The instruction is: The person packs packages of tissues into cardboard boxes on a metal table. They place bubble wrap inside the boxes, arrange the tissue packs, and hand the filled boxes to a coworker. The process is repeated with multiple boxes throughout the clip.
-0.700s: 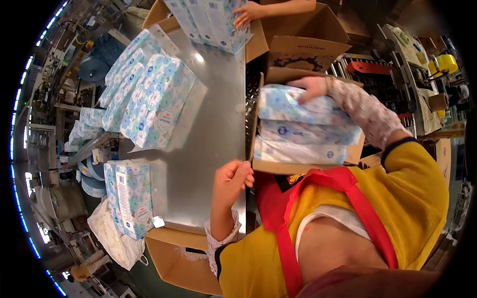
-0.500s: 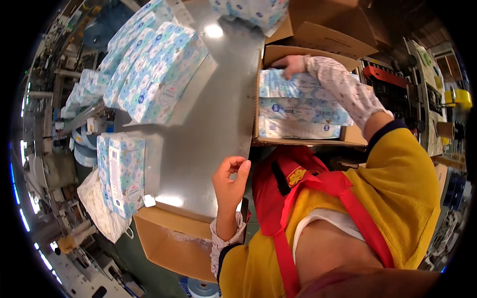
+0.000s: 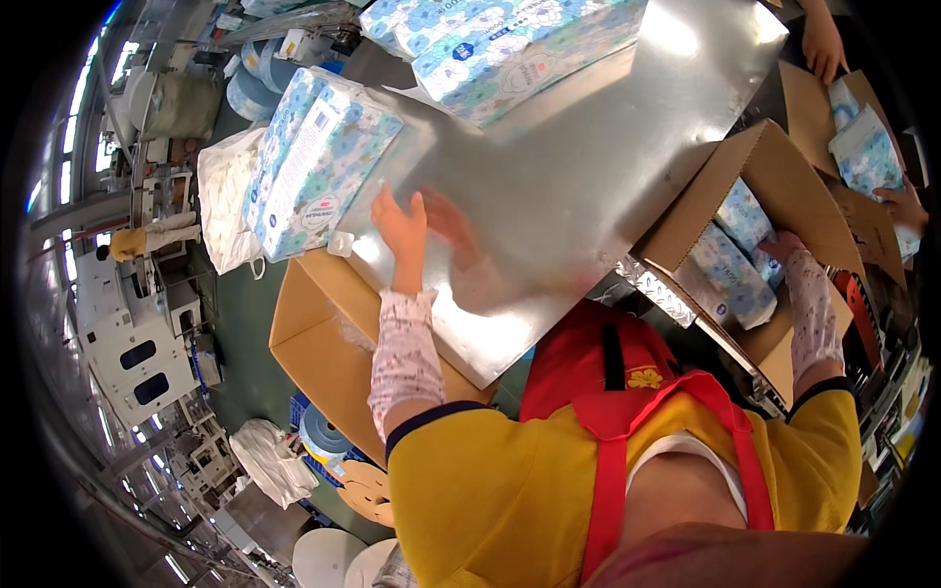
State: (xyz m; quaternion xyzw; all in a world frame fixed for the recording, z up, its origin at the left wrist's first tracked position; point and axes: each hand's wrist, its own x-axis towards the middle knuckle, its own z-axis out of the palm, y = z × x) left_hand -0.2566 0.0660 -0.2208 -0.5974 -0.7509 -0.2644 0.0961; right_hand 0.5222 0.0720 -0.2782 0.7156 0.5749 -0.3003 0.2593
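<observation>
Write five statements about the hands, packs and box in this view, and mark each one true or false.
1. The right hand reaches into an open cardboard box. True.
2. The left hand is gripping a pack. False: the left hand is open and holds nothing.
3. The packs in that box are plain red. False: the packs are blue and white with a floral pattern.
4. The metal table has a shiny surface that shows reflections. True.
5. The person wears a green apron. False: the apron is red.
</observation>
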